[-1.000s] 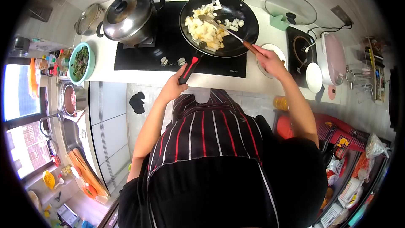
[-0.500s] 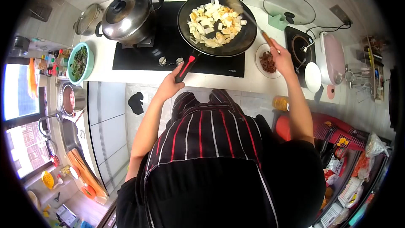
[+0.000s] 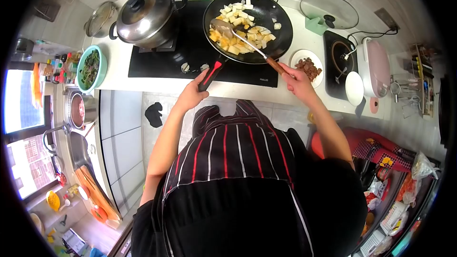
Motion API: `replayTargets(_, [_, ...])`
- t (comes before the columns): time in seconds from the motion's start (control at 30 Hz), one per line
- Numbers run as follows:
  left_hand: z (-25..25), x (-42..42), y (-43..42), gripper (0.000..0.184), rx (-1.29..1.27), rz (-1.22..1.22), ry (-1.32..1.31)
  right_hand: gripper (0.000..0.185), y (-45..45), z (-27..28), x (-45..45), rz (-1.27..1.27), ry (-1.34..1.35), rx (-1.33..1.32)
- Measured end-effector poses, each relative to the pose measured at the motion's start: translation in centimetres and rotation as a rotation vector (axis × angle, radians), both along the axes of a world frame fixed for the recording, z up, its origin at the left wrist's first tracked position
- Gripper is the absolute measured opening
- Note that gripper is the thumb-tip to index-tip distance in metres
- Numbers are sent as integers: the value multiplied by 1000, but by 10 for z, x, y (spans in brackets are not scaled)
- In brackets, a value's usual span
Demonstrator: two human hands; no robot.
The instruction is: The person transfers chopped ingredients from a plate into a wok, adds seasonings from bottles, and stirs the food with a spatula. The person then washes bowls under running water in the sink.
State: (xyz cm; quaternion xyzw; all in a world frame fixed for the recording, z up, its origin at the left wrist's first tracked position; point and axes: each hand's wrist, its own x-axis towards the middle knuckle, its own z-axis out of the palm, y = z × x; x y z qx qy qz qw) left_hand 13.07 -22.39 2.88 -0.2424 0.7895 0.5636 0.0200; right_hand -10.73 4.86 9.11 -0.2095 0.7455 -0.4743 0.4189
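Observation:
My left hand (image 3: 193,93) is closed around the black and red handle of a dark wok (image 3: 278,24) on the stove. In my right hand (image 3: 300,85) is the wooden handle of a metal spatula (image 3: 250,44). Its blade lies among pale and browned cubes (image 3: 238,13), which look like tofu or potato, on the left side of the wok. Just beyond my right hand, a white plate (image 3: 316,59) holds brown meat pieces (image 3: 308,69).
A lidded steel pot (image 3: 145,21) stands left of the wok on the black cooktop (image 3: 157,66). A turquoise basin (image 3: 104,71) holds leafy greens. To the right are a glass lid (image 3: 345,12) on a green stand, a small hot plate (image 3: 331,43) and a white bowl (image 3: 353,88).
My right hand has moved left and toward me. The spatula has swept from the wok's upper right to its left side, shifting cubes leftward. My left hand keeps its hold on the wok handle.

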Motion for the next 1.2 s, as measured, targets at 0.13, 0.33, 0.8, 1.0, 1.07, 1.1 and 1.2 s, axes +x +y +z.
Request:
replayTargets(0.13, [1,2,-1,81,-12,-9,13,42,2,-40,-30,-13,322,178])
replayTargets(0.33, [-3,3,-8,81,-10,-24,25,41,-14,-26,-99,-209,548,191])
replayTargets(0.8, [-12,4,-10,82,5,-12,32,39,-13,85,-46,500,1303,658])
replayTargets(1.0, [-9,2,-8,81,-40,-8,40,31,23,172,-25,402,1319,656])
replayTargets(1.07, [-10,2,-9,81,-37,-19,37,31,27,156,-30,457,1318,639])
replayTargets(1.1, [-10,1,-8,81,-38,-21,47,32,12,141,-33,475,1219,765])
replayTargets(1.2, [-6,2,-8,81,-18,-17,56,34,-14,102,-51,315,1018,789])
